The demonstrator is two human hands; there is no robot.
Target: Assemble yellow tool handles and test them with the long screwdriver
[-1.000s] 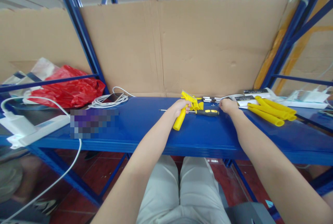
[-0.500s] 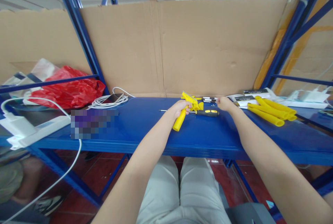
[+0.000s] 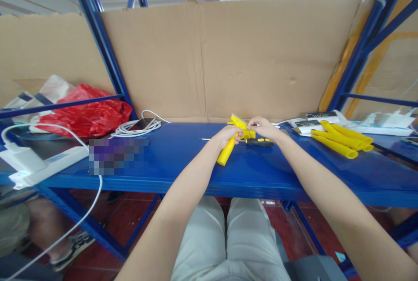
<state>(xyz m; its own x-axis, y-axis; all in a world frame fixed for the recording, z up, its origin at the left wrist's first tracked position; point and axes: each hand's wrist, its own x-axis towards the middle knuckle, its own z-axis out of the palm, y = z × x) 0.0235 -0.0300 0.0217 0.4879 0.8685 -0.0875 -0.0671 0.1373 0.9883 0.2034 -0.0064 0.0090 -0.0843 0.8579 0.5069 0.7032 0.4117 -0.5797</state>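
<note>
My left hand is wrapped round the handle of a yellow scraper, whose wide head points up and away from me. My right hand is at the right side of the scraper's head, fingers pinched. Something small and greyish shows at its fingertips, too small to name. Behind and below both hands lies a screwdriver with a black and yellow handle, partly hidden. Another yellow part shows between the hands by the screwdriver; I cannot tell whether it joins the scraper.
Several yellow tubes lie at the right of the blue shelf, beside small black and white boxes. A coiled white cable, a red plastic bag and a power strip are at the left. Cardboard stands behind.
My right hand has come left from the far side of the screwdriver to the scraper's head. My left hand keeps the scraper in nearly the same place. Another person's foot at lower left has shifted.
</note>
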